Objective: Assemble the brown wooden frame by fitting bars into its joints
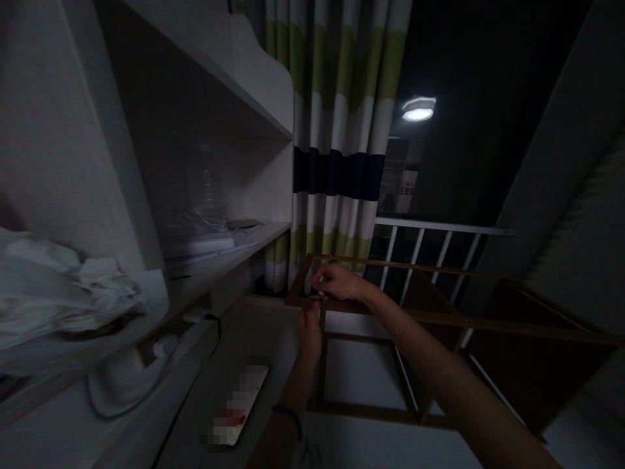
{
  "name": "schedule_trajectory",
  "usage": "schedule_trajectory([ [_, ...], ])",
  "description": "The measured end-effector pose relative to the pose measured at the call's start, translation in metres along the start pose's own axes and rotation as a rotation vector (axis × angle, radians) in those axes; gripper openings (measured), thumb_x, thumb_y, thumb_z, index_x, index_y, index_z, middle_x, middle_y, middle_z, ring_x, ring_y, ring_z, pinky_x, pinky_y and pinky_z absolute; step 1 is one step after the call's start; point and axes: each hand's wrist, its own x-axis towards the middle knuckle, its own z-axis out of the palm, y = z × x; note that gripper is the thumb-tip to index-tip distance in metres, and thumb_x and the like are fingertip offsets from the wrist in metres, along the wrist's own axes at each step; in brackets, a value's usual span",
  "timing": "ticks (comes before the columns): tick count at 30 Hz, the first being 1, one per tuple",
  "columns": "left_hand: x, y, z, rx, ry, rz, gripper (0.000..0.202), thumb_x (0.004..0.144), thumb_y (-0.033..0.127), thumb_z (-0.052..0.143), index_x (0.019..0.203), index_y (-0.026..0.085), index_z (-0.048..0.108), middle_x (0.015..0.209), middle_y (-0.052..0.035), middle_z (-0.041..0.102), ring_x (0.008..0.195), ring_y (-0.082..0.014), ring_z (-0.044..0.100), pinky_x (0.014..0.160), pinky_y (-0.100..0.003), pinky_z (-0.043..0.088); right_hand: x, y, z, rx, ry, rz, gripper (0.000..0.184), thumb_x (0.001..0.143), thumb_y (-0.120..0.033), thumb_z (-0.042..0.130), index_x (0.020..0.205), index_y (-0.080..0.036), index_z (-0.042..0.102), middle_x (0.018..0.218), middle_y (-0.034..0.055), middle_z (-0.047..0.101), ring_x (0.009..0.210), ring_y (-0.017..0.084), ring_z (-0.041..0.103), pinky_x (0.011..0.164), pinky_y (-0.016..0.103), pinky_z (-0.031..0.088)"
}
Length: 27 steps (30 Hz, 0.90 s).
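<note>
A brown wooden shelf frame (366, 412) with open compartments lies across the lower right of the head view. Above its near-left corner is my right hand (342, 281), fingers curled and pinched at a small whitish piece (321, 285) too dim to name. My left hand (309, 329) comes up from below, its fingers closed at the frame's rail just under the right hand. A dark band (290, 417) circles the left wrist. The exact contact between the fingertips and the wood is hard to see in the low light.
A phone (241, 404) lies on the pale surface left of my left forearm. White shelving (254, 111) holding a clear plastic bottle (208, 185) rises at left, with crumpled white plastic (58, 293) nearby. Behind the frame are a striped curtain (336, 124) and a white railing (439, 227).
</note>
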Motion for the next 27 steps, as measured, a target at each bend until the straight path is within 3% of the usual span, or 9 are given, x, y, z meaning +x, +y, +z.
schedule_trajectory([
  [4, -0.001, 0.005, 0.001, -0.029, -0.033, 0.02, 0.026, 0.067, 0.039, 0.05, 0.074, 0.016, 0.058, 0.073, -0.0013, 0.061, 0.074, -0.0168, 0.055, 0.071, -0.028, 0.042, -0.012, 0.016, -0.002, 0.039, 0.022, 0.01, 0.019, 0.08, -0.014, 0.038, 0.078, -0.01, 0.056, 0.056, -0.0029, 0.05, 0.039, 0.004, 0.039, 0.038, 0.016, 0.029],
  [11, -0.003, 0.009, 0.001, -0.002, -0.033, 0.032, 0.024, 0.065, 0.039, 0.049, 0.072, 0.017, 0.058, 0.072, -0.0014, 0.06, 0.075, -0.0176, 0.055, 0.071, -0.028, 0.041, -0.042, 0.035, -0.012, -0.026, 0.089, -0.198, 0.025, 0.08, -0.028, 0.045, 0.078, -0.01, 0.062, 0.063, 0.0, 0.054, 0.058, 0.009, 0.046, 0.054, 0.018, 0.035],
  [20, -0.006, 0.011, 0.001, -0.027, -0.039, 0.015, 0.024, 0.066, 0.037, 0.049, 0.074, 0.016, 0.059, 0.072, -0.0006, 0.06, 0.072, -0.0159, 0.054, 0.069, -0.026, 0.041, -0.06, 0.018, -0.013, -0.54, 0.129, -0.225, 0.041, 0.087, -0.04, 0.033, 0.064, -0.014, 0.056, 0.056, 0.0009, 0.05, 0.053, 0.009, 0.045, 0.051, 0.021, 0.028],
  [24, -0.005, 0.008, -0.001, -0.004, -0.024, 0.008, 0.026, 0.067, 0.037, 0.048, 0.074, 0.015, 0.059, 0.071, -0.0016, 0.06, 0.072, -0.0165, 0.055, 0.068, -0.027, 0.042, -0.064, 0.007, -0.008, -0.606, 0.096, -0.261, 0.048, 0.087, -0.046, 0.03, 0.063, -0.016, 0.059, 0.053, 0.0006, 0.05, 0.05, 0.008, 0.045, 0.049, 0.022, 0.026],
  [27, -0.004, 0.003, -0.002, 0.019, -0.011, -0.028, 0.028, 0.068, 0.039, 0.048, 0.073, 0.015, 0.06, 0.072, -0.003, 0.061, 0.072, -0.0177, 0.055, 0.066, -0.028, 0.042, -0.062, -0.002, -0.003, -0.566, 0.065, -0.312, 0.048, 0.087, -0.048, 0.029, 0.073, -0.019, 0.064, 0.057, 0.0011, 0.055, 0.055, 0.01, 0.05, 0.052, 0.022, 0.029],
])
